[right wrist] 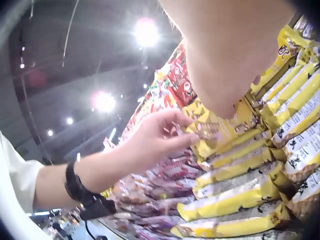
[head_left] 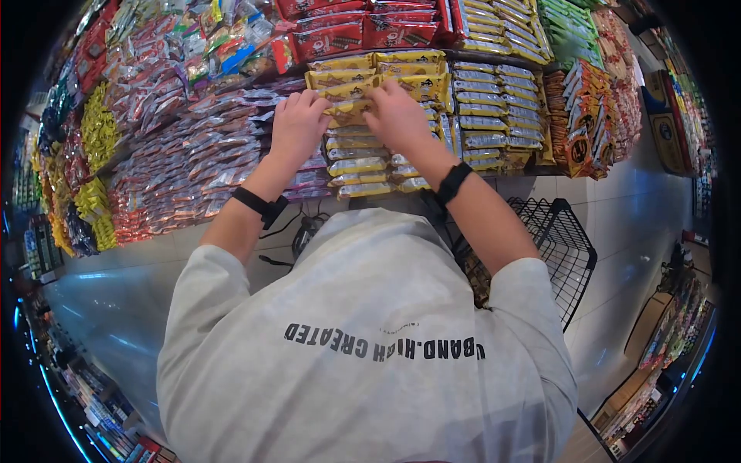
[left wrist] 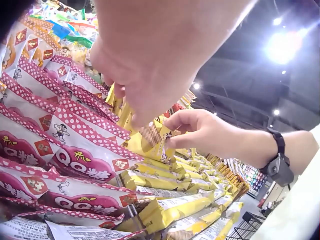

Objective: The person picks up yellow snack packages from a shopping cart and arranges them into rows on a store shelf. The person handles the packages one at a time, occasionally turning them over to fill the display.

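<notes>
Between both hands is a yellow snack packet (head_left: 347,113) with a picture of ridged biscuits on its front, seen closer in the right wrist view (right wrist: 212,131). My left hand (head_left: 299,123) pinches one end of it between thumb and fingers. At its other end, my right hand (head_left: 400,117) grips with thumb and fingertips, as the left wrist view also shows. The packet stands in a column of matching yellow packets (head_left: 359,164), several lying in rows before it and more behind. In the right wrist view, the right hand's fingers are largely hidden behind its wrist.
Pink dotted candy bags (left wrist: 90,135) lie left of the yellow column. Red packets (head_left: 332,38) fill the back, and more yellow packets (head_left: 494,108) and orange packets (head_left: 583,116) are on the right. A black wire basket (head_left: 567,239) stands beside the person at lower right.
</notes>
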Demonstrator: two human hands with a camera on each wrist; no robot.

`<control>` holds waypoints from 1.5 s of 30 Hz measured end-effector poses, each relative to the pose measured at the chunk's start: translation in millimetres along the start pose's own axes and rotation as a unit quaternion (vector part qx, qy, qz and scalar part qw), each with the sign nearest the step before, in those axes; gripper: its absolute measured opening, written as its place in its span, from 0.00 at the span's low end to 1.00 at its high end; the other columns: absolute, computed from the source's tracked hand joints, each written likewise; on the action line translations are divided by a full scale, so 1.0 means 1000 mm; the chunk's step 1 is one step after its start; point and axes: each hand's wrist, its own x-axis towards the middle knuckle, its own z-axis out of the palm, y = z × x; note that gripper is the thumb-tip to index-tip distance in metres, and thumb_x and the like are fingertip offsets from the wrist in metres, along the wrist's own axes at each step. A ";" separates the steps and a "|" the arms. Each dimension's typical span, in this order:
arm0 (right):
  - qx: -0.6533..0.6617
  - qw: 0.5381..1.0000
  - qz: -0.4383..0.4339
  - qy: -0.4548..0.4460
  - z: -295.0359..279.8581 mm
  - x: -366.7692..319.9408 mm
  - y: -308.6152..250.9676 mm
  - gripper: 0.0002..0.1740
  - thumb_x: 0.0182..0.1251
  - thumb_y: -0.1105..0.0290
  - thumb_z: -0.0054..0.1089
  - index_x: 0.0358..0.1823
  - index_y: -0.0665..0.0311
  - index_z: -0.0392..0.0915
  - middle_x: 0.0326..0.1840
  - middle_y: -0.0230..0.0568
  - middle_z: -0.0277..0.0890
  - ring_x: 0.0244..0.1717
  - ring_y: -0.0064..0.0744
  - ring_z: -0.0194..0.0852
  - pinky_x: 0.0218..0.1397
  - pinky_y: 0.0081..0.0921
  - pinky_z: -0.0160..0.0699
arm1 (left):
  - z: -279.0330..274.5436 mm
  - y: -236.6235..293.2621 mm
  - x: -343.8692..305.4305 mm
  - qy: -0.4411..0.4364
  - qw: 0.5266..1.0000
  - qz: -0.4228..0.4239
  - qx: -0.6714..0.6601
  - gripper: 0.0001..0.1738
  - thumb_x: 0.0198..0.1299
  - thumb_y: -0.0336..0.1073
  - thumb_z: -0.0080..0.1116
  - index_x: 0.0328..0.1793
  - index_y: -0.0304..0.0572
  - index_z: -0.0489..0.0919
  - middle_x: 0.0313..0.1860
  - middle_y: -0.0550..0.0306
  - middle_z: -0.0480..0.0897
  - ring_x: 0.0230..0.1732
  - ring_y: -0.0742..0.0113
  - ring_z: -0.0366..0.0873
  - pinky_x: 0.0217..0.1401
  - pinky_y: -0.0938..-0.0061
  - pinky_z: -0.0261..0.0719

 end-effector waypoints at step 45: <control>0.636 0.196 0.651 0.366 0.322 -0.811 0.157 0.17 0.68 0.56 0.66 0.31 0.60 0.73 0.23 0.37 0.70 0.21 0.33 0.68 0.25 0.36 0.70 | 0.042 0.287 0.033 -0.424 0.876 0.139 -0.182 0.19 0.65 0.20 0.45 0.59 0.36 0.78 0.48 0.51 0.84 0.46 0.61 0.86 0.52 0.68 0.80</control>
